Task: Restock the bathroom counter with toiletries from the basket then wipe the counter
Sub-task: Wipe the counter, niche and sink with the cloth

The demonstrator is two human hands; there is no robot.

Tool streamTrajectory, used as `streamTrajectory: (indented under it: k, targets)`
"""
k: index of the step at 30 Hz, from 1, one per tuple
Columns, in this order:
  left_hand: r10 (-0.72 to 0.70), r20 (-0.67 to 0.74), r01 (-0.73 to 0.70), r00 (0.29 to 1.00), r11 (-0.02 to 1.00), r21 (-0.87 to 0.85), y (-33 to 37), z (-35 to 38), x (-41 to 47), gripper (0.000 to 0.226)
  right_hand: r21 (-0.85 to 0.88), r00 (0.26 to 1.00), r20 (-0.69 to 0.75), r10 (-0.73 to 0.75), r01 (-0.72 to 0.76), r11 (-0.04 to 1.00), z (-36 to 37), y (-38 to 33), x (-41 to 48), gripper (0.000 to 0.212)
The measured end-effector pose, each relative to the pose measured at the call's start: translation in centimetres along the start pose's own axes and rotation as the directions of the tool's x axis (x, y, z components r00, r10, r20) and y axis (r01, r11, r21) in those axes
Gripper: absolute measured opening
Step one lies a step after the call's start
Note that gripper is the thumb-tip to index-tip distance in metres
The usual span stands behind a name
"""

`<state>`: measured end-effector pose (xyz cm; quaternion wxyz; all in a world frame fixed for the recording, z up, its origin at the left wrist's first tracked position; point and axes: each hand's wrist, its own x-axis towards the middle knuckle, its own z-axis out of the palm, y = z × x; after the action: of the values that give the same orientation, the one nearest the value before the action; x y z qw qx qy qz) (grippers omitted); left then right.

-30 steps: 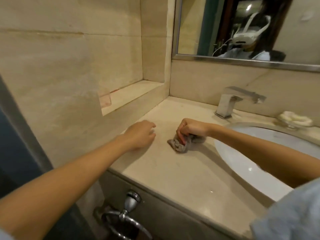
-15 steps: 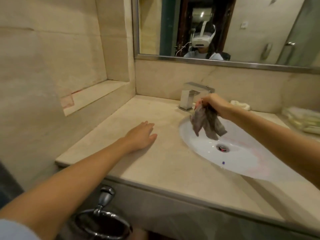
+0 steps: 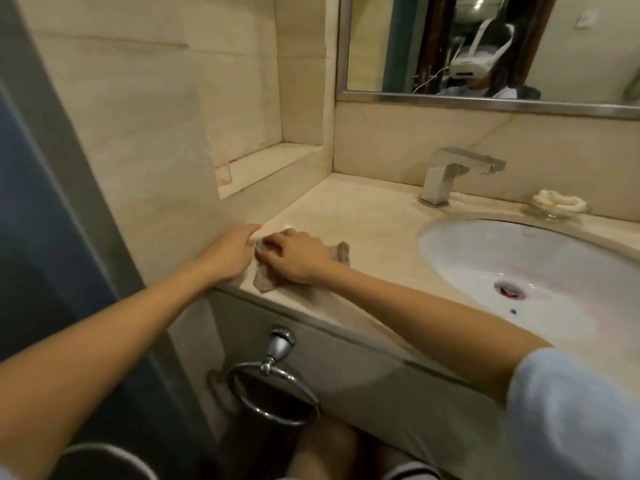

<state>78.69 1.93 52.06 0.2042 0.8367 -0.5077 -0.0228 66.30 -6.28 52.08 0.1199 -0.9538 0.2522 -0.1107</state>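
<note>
Head view: right hand (image 3: 294, 258) presses crumpled grey-brown cloth (image 3: 341, 251) flat on counter (image 3: 363, 223); left hand (image 3: 232, 252) loosely open.

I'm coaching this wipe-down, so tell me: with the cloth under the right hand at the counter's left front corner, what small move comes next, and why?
Probably slide the right hand, pressed flat on the grey cloth, rightward along the counter toward the sink. The cloth sits at the left front edge beside the left hand, so that stretch lies ahead of it.
</note>
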Motion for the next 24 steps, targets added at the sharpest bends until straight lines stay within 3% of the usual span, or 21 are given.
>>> streamTrajectory:
  k: [3,6,9,17,22,24]
  targets:
    - [-0.001,-0.011,0.001,1.000,1.000,-0.027,-0.4,0.4,-0.3,0.046,-0.032,0.993,-0.107,-0.059,0.056,0.998,1.3,-0.7,-2.0,0.040]
    - [0.035,-0.003,-0.035,0.999,0.999,-0.023,0.1,1.4,-0.5,0.047,0.019,0.972,-0.128,-0.195,0.199,0.980,0.7,0.3,-6.1,0.036]
    - [0.111,-0.051,-0.113,0.993,0.993,-0.034,1.9,2.8,-0.3,0.044,0.039,0.968,-0.132,-0.215,0.222,0.974,-0.8,3.2,-11.0,0.036]
    - [0.305,0.001,-0.304,0.952,0.950,-0.078,10.0,6.7,0.2,0.040,-0.021,0.963,-0.235,0.132,-0.141,0.990,-6.4,13.6,-24.3,0.034]
    - [0.404,0.049,-0.396,0.914,0.911,-0.114,16.0,8.7,0.0,0.040,-0.091,0.886,-0.204,0.416,-0.440,0.893,-10.1,21.6,-28.6,0.028]
    - [0.453,0.056,-0.442,0.890,0.886,-0.137,18.5,9.6,-0.2,0.039,-0.059,0.821,-0.290,0.492,-0.529,0.847,-11.8,24.0,-30.1,0.025]
